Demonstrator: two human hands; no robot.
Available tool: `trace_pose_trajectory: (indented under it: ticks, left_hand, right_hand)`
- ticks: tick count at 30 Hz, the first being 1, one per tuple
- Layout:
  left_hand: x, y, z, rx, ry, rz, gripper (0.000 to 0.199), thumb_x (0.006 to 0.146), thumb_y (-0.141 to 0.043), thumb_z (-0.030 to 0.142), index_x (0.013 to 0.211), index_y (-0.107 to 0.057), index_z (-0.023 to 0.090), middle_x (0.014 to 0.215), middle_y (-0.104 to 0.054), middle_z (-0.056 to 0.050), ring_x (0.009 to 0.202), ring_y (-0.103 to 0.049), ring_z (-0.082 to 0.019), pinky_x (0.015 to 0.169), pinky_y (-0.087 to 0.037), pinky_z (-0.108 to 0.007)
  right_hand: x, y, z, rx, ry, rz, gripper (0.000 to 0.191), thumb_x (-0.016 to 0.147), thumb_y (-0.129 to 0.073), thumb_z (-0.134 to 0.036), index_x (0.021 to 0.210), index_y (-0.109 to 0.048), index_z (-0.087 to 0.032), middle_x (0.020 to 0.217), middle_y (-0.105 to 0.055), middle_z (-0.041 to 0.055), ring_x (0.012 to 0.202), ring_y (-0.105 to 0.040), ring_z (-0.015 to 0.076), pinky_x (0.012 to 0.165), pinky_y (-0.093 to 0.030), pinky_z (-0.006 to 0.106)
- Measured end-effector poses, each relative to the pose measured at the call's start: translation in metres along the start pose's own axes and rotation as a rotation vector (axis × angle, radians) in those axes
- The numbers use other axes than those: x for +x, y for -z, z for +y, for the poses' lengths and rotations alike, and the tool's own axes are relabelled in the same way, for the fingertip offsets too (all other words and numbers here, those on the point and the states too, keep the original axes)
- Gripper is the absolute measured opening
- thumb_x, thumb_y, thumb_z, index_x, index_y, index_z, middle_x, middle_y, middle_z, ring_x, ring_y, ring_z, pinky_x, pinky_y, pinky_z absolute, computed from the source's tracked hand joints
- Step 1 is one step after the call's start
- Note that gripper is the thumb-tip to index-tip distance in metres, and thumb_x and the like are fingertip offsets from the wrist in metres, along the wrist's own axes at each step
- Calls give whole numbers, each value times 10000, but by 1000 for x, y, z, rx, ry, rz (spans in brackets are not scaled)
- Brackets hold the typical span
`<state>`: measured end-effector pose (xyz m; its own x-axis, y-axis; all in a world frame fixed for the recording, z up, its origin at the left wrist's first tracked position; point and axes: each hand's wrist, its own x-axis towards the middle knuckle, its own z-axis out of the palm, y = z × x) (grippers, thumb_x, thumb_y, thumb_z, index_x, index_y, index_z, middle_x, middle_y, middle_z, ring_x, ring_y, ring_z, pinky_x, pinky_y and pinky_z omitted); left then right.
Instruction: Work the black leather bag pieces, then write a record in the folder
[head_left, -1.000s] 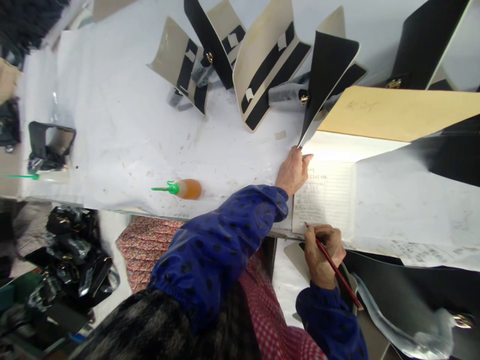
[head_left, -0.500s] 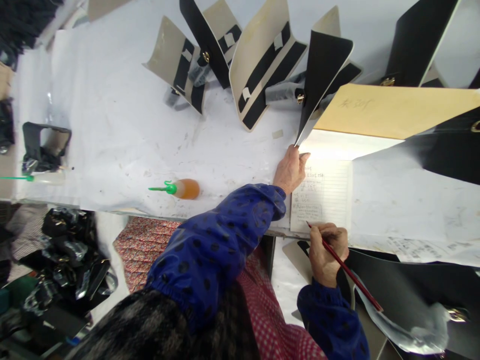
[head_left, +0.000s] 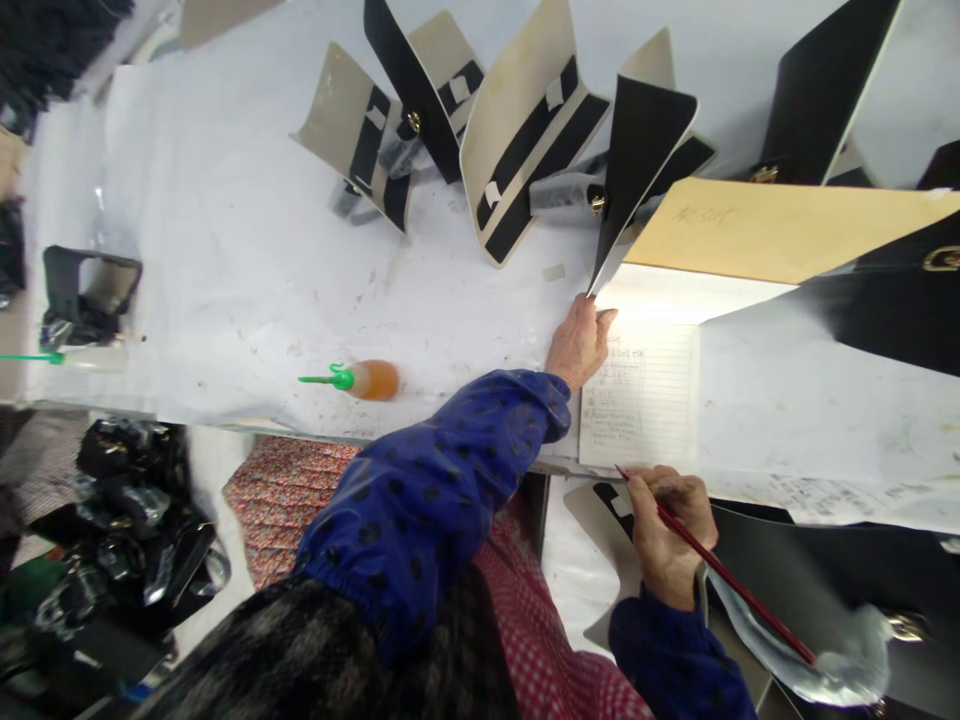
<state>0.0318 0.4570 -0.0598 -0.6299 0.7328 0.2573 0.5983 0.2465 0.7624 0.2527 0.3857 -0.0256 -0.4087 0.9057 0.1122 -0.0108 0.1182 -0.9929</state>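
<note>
A lined notebook (head_left: 664, 400) with handwriting on its left side lies on the table, its tan cover (head_left: 750, 230) standing raised behind. My left hand (head_left: 577, 343) is closed at the notebook's upper left edge, thumb over the page; its other fingertips are hidden. The lower tip of a black bag panel (head_left: 637, 150) comes down right at that hand. In my right hand (head_left: 673, 530) is a slim dark red pencil (head_left: 739, 580), pinched near its point. The pencil's tip is at the page's bottom edge; whether it touches paper I cannot tell.
Several curved black-and-beige bag pieces (head_left: 525, 130) with gold clasps stand across the back. A green-tipped bottle of amber liquid (head_left: 375, 380) lies left of my arm. Black bag parts in plastic (head_left: 142, 530) pile up below left. Another black piece (head_left: 810, 570) lies below right.
My right hand and the pencil have moved down and slightly right, from the last handwritten lines to the page's bottom edge. My left hand stays at the notebook.
</note>
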Motion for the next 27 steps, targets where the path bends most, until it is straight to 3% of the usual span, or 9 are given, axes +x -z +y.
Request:
trace_pose_trajectory:
  ticks: [7, 11, 14, 17, 23, 25, 27]
  left_hand:
    - [0, 1, 1, 32, 4, -2, 171, 970, -476, 281, 1044, -460, 128, 1028, -582, -153, 1019, -605, -266, 921, -500, -394]
    - [-1, -2, -5, 10, -15, 8, 156, 979, -459, 276, 1063, -459, 145, 1072, -587, -148, 1092, -599, -255, 985, -484, -388]
    - [-1, -3, -6, 5, -21, 17, 152, 986, -445, 295, 1058, -463, 162, 1071, -587, -131, 1096, -598, -247, 996, -486, -396]
    - [-1, -2, -3, 13, -27, 22, 175, 974, -461, 293, 1060, -467, 141, 1034, -585, -143, 1058, -601, -268, 967, -499, -416]
    - [-1, 2, 1, 24, -36, 23, 189, 979, -431, 302, 1061, -450, 133, 1034, -582, -163, 1026, -606, -276, 942, -502, -422]
    - [-1, 2, 1, 20, -41, 24, 193, 988, -414, 314, 1059, -445, 137, 1042, -584, -163, 1030, -609, -268, 939, -504, -412]
    - [-1, 2, 1, 14, -50, 22, 199, 983, -426, 306, 1054, -447, 122, 1039, -586, -179, 1027, -612, -281, 928, -508, -415]
  right_hand:
    - [-12, 3, 1, -111, 33, 93, 233, 826, -681, -97, 783, -461, -161, 747, -565, 1, 720, -595, 88, 684, -471, 202]
    - [-11, -3, -4, -175, 6, 277, 213, 803, -722, -163, 815, -510, -148, 767, -605, 16, 680, -580, 82, 662, -472, 201]
    - [-4, -2, -11, -251, -105, 432, 254, 770, -754, -279, 822, -558, -127, 782, -623, 51, 686, -593, 117, 669, -482, 249]
    - [3, 1, -18, -251, -162, 486, 315, 734, -775, -355, 802, -577, -119, 783, -625, 69, 687, -593, 142, 677, -486, 287]
    - [4, 2, -25, -322, -97, 419, 298, 768, -762, -365, 836, -580, -139, 781, -632, 44, 673, -601, 136, 646, -488, 263]
    - [3, 3, -24, -386, -60, 287, 268, 803, -735, -350, 816, -558, -149, 767, -625, 27, 684, -617, 130, 642, -481, 242]
    - [4, 3, -19, -415, 24, 109, 215, 845, -695, -290, 802, -527, -163, 774, -606, 10, 827, -658, 150, 750, -496, 247]
